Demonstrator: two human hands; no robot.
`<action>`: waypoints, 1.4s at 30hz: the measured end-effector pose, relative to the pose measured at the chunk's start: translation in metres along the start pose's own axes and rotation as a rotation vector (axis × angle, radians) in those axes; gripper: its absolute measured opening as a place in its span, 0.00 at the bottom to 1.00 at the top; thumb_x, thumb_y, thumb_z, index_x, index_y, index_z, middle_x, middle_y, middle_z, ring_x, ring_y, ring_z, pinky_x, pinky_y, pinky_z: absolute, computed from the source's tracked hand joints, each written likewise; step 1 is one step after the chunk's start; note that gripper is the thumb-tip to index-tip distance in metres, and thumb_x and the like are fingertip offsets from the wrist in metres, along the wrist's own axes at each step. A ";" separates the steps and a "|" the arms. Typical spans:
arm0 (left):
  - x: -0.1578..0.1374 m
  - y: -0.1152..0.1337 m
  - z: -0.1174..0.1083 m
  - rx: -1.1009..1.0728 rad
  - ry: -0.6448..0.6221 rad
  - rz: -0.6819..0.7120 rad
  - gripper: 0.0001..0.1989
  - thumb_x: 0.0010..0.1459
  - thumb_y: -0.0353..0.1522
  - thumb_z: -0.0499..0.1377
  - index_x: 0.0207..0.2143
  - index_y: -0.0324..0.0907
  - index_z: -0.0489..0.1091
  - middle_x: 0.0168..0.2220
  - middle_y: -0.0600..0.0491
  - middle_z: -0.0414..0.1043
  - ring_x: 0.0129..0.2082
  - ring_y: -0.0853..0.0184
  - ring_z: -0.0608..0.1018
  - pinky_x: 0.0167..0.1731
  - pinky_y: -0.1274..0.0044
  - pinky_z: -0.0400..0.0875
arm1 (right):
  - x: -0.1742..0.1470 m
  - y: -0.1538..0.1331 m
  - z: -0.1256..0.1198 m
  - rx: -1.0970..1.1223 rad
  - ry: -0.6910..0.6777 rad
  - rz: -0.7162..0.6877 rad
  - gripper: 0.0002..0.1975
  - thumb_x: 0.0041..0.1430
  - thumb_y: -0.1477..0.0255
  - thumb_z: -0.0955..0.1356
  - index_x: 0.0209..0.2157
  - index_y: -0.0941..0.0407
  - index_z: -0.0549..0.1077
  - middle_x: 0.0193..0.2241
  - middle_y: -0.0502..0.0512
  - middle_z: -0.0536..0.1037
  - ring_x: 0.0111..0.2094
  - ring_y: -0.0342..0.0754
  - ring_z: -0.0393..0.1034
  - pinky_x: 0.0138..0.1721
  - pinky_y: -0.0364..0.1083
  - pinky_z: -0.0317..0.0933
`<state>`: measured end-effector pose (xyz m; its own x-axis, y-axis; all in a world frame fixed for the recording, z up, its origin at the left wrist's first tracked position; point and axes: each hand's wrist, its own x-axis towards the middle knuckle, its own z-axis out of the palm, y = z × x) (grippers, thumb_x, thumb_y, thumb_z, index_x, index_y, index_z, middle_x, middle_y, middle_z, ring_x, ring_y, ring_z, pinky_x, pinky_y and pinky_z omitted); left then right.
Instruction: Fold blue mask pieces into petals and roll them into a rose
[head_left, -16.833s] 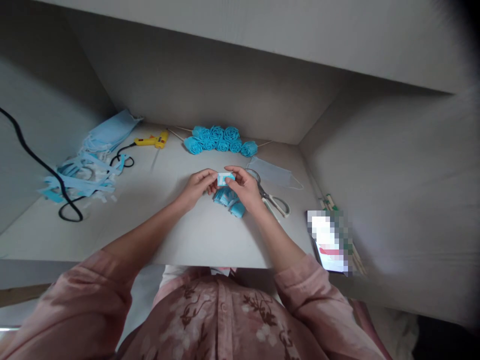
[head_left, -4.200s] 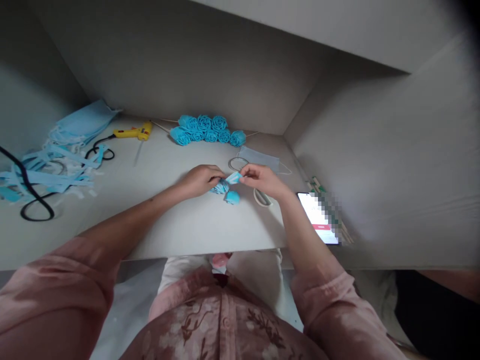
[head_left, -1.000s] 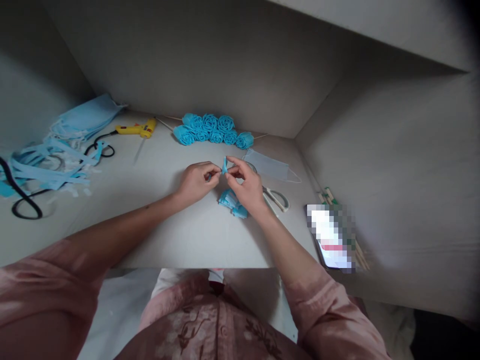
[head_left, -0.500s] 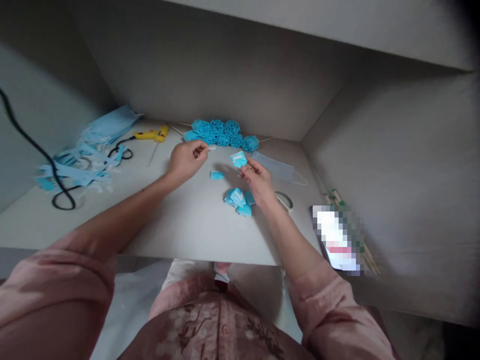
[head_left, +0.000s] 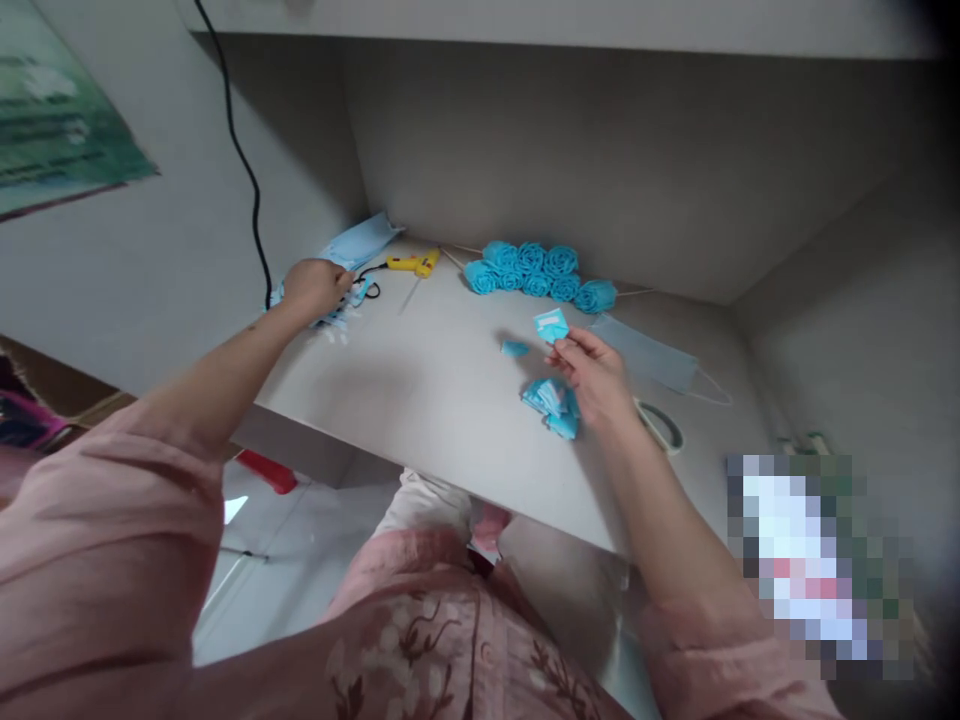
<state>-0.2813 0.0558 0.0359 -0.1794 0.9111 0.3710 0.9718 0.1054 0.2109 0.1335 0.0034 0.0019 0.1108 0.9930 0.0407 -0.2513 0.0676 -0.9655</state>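
Note:
My right hand [head_left: 596,372], over the middle of the table, pinches a small blue fabric square [head_left: 552,324] with a white strip on it. Just below lies a small heap of similar blue pieces [head_left: 549,400], and a single blue piece [head_left: 514,348] rests to the left. At the table's left end my left hand [head_left: 319,288] hovers with fingers closed above cut strips and scraps [head_left: 334,325]. Whatever its fingertips hold is too small to make out. Blue face masks [head_left: 364,243] are stacked behind it.
A yellow glue gun [head_left: 415,264] with a black cord lies beyond my left hand. Blue fabric roses [head_left: 531,270] on sticks line the back. To the right are a flattened mask [head_left: 649,355], a pale ring-shaped roll [head_left: 660,425] and a blurred-out phone [head_left: 802,560].
My left hand has moved left from near the roses to the scrap pile. My right hand still holds the blue square. The view has turned left.

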 end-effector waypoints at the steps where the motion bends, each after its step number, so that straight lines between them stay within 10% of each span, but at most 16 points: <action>1: -0.001 -0.006 0.001 -0.019 0.003 -0.015 0.16 0.60 0.39 0.55 0.22 0.42 0.72 0.24 0.48 0.68 0.36 0.57 0.73 0.36 0.70 0.60 | 0.000 0.000 0.000 -0.007 -0.008 0.000 0.16 0.36 0.67 0.77 0.32 0.54 0.77 0.24 0.45 0.75 0.25 0.41 0.70 0.34 0.45 0.71; 7: -0.011 -0.017 0.002 -0.033 0.129 0.167 0.16 0.56 0.40 0.61 0.44 0.43 0.75 0.48 0.44 0.70 0.52 0.50 0.66 0.48 0.61 0.60 | -0.004 0.001 0.001 -0.068 -0.094 -0.014 0.16 0.38 0.65 0.78 0.32 0.53 0.78 0.24 0.46 0.76 0.25 0.42 0.71 0.32 0.44 0.71; 12: -0.033 0.053 -0.003 -0.244 0.129 0.305 0.23 0.55 0.31 0.59 0.55 0.41 0.70 0.59 0.40 0.66 0.57 0.49 0.66 0.55 0.59 0.59 | -0.012 0.000 0.004 -0.133 -0.153 -0.012 0.16 0.40 0.64 0.78 0.34 0.53 0.80 0.24 0.47 0.76 0.25 0.42 0.72 0.31 0.44 0.70; 21: -0.078 0.193 0.022 -1.096 -0.589 0.354 0.15 0.56 0.39 0.59 0.42 0.40 0.76 0.39 0.49 0.79 0.35 0.67 0.77 0.35 0.76 0.71 | -0.016 -0.006 0.007 -0.183 -0.199 0.009 0.19 0.39 0.60 0.77 0.34 0.54 0.79 0.25 0.48 0.78 0.26 0.42 0.71 0.35 0.45 0.70; 27: -0.070 0.212 0.033 -1.312 -0.652 0.172 0.11 0.53 0.39 0.62 0.32 0.40 0.74 0.26 0.54 0.74 0.25 0.72 0.72 0.27 0.79 0.66 | -0.012 -0.001 0.002 -0.262 -0.212 -0.005 0.18 0.42 0.60 0.76 0.34 0.54 0.79 0.26 0.49 0.78 0.26 0.44 0.71 0.33 0.45 0.68; 42: -0.083 0.211 0.035 -1.331 -0.653 0.282 0.12 0.50 0.39 0.62 0.28 0.39 0.71 0.24 0.57 0.68 0.25 0.73 0.68 0.28 0.79 0.63 | -0.025 -0.012 0.007 -0.572 -0.256 -0.138 0.11 0.54 0.61 0.69 0.30 0.55 0.75 0.22 0.47 0.69 0.24 0.41 0.60 0.27 0.42 0.54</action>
<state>-0.0556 0.0166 0.0181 0.4294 0.8892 0.1580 0.0533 -0.1996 0.9784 0.1273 -0.0218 0.0145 -0.1454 0.9753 0.1664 0.3094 0.2046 -0.9287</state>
